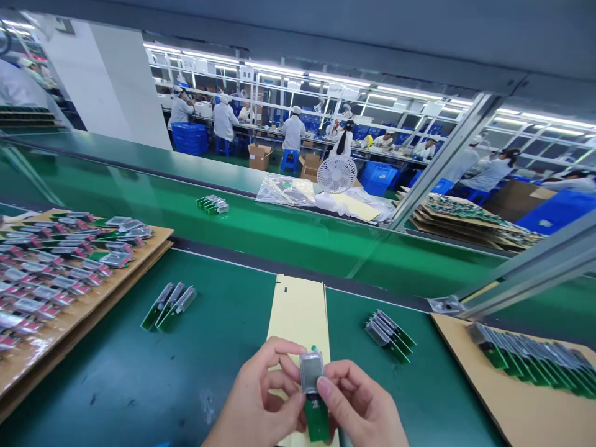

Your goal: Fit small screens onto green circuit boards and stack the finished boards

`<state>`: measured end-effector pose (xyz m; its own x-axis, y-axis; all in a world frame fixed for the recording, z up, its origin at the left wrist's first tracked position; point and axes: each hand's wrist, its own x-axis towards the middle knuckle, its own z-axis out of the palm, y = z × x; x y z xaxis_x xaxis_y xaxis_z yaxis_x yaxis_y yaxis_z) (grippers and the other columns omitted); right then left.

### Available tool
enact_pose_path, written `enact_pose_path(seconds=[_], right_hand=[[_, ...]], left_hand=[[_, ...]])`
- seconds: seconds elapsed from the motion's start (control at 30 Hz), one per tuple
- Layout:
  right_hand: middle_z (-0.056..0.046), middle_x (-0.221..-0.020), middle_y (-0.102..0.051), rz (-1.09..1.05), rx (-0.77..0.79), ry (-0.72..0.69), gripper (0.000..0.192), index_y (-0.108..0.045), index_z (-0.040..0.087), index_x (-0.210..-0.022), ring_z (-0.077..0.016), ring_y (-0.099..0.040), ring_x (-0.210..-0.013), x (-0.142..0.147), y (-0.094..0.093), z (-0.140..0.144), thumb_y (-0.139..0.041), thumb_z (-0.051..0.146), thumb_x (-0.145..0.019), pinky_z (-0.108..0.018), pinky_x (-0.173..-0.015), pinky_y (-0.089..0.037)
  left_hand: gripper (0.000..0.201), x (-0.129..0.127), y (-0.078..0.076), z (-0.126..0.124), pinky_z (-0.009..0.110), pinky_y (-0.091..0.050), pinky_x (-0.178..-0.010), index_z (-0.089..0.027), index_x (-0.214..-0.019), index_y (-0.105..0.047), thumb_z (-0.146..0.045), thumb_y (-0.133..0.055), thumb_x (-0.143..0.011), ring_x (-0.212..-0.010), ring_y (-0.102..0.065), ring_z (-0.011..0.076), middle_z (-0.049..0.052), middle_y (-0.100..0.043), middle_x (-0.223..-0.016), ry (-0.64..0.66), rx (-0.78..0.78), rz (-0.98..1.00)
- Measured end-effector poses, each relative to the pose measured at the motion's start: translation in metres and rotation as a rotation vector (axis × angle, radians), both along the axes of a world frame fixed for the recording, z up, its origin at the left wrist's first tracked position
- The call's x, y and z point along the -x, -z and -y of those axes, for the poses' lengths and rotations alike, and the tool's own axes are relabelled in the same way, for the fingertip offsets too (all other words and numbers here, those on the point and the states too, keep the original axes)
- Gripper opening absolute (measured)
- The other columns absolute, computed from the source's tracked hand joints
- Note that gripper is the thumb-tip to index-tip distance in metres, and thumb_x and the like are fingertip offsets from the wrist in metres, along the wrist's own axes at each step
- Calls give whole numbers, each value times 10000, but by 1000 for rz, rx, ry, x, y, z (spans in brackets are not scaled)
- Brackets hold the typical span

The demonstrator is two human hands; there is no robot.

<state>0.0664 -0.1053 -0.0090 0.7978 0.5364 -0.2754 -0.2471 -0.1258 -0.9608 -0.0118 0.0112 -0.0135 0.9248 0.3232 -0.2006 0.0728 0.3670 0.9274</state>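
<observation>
Both hands hold one small green circuit board with a grey display module upright near the bottom centre. My left hand pinches its left side with thumb and fingers. My right hand grips the right side, thumb on the board just below the display. Under the hands lies a pale yellow sheet on the green table.
A stack of several boards lies to the right, three boards to the left. Cardboard trays of boards sit at far left and right. A green conveyor carries boards. Workers sit beyond, near a white fan.
</observation>
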Motion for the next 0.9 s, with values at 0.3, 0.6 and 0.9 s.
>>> enact_pose_path(seconds=[0.3,0.6,0.9], right_hand=[[-71,-693,-577,1378,641,213,531,-608,208,-674,-224,-469,-625,-70,20,43,-338,643,-813,-360,-547,-394],[-100,-684,-533,1494,802,292,581,-580,171,-689,-224,-453,-616,-86,32,46,-227,599,-861,-338,-509,-413],[-93,-652,-571,1695,670,252,435,-562,175,-722,-227,-536,-560,-96,31,57,-348,527,-862,-362,-493,-419]], left_hand=[[344,1,12,-14,277,-506,-589,-262,-1107,-430,-354,-547,-797,-708,-584,157,31,-523,-920,-4,-85,-83],[298,-1,16,-17,276,-494,-579,-237,-1062,-442,-332,-529,-793,-693,-577,156,24,-514,-876,4,-109,-100],[175,-9,-54,-64,236,-485,-605,-192,-886,-559,-156,-440,-762,-712,-609,143,12,-599,-830,103,-815,-330]])
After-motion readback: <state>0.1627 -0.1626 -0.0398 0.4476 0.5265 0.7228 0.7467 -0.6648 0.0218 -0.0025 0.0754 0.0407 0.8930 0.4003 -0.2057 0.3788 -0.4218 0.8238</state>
